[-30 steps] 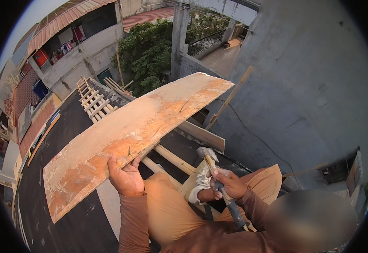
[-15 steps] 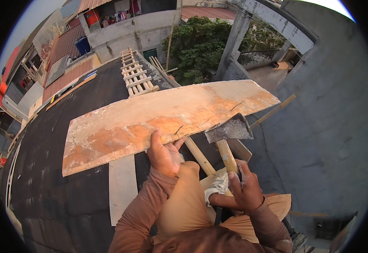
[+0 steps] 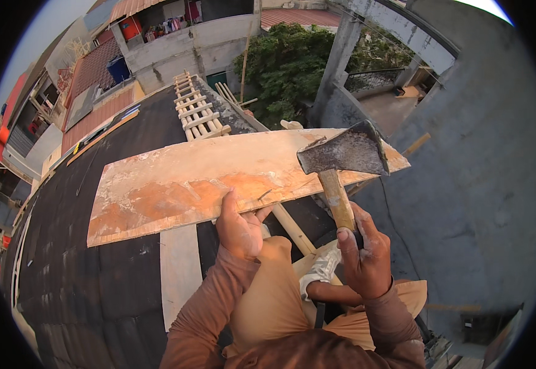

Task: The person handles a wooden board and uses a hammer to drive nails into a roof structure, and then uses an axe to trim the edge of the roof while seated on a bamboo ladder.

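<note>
My left hand (image 3: pixel 240 229) grips the near edge of a long plywood board (image 3: pixel 182 175), thumb on top and fingers beneath. The board's face is pale, with rough orange stained patches along the near side. A bent nail (image 3: pixel 264 195) sticks up from it just right of my left thumb. In my right hand (image 3: pixel 366 255) is a hatchet (image 3: pixel 345 154), held by its short wooden handle. Its wide, worn grey head is raised in front of the board's right end and hides part of it.
I sit on a dark sloping roof (image 3: pixel 53 277). A pale strip of board (image 3: pixel 180 270) lies on it, left of my knee. A wooden ladder (image 3: pixel 197 111) rests farther up. A wooden beam (image 3: pixel 294 229) runs below the plywood. At the right stands a tall grey wall (image 3: pixel 483 184).
The hatchet has risen with my right hand, so its head now covers more of the board's right end. The board has tilted a little, its far edge lower in view.
</note>
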